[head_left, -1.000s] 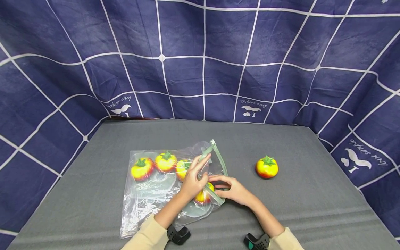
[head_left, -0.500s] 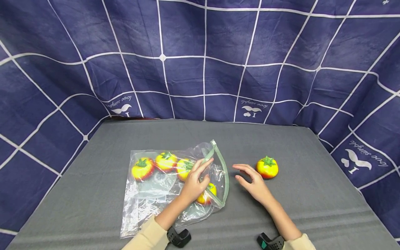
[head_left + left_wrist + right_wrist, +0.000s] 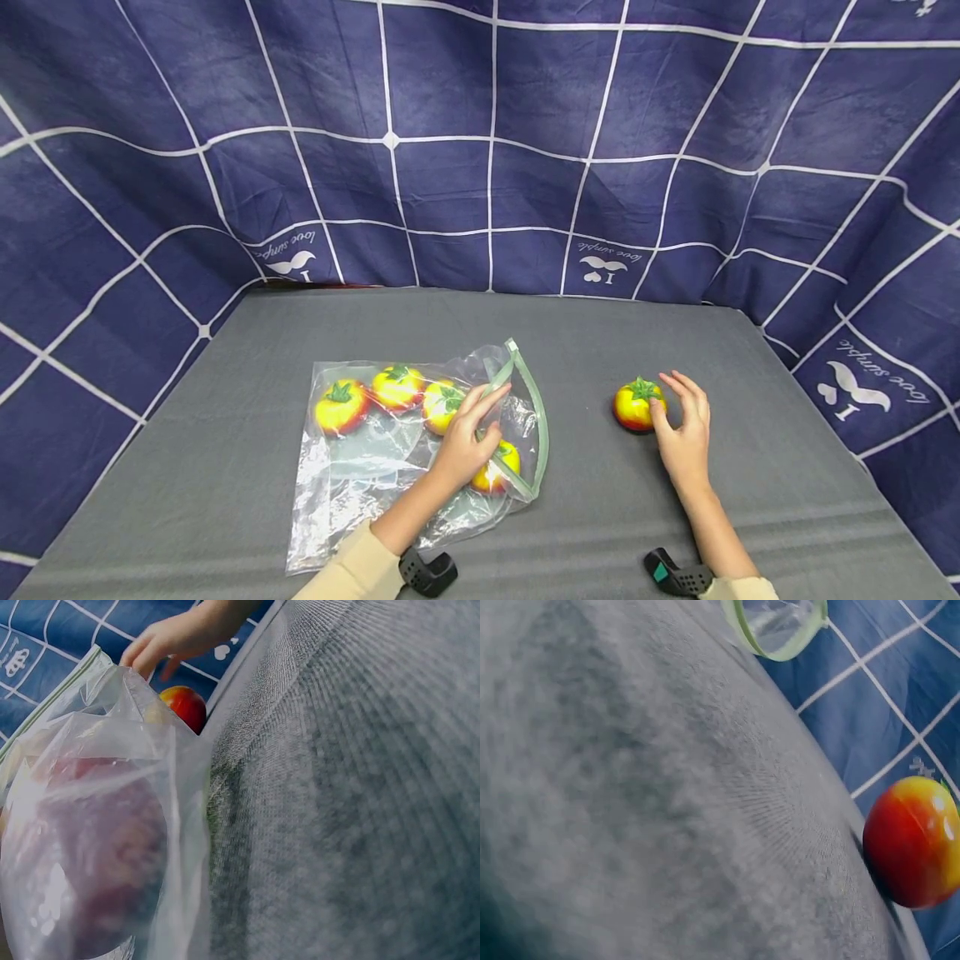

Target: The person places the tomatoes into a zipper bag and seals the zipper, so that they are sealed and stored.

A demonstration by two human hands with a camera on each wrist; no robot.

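Note:
A clear zip bag [image 3: 360,500] with a pale green zip strip lies on the table, its mouth facing right. Several yellow-and-red tomatoes with green leafy tops are inside; one tomato [image 3: 497,468] sits near the mouth. My left hand [image 3: 459,446] rests on the bag at the mouth, fingers extended and thumb apart, with the upper zip edge drawn back beneath it. A loose tomato [image 3: 633,406] stands to the right of the bag. Beside it is my right hand [image 3: 686,433], thumb overlapping its right side and fingers spread. The right wrist view shows this tomato [image 3: 915,844] without the hand.
The table has a grey cloth [image 3: 570,333] on it. A blue curtain [image 3: 450,167] with white grid lines hangs behind the table and along its sides. Dark wrist bands [image 3: 427,573] sit on both wrists.
My right hand has left the bag's mouth and moved right to the loose tomato. The left hand stays on the bag, whose mouth has spread wider than one second ago.

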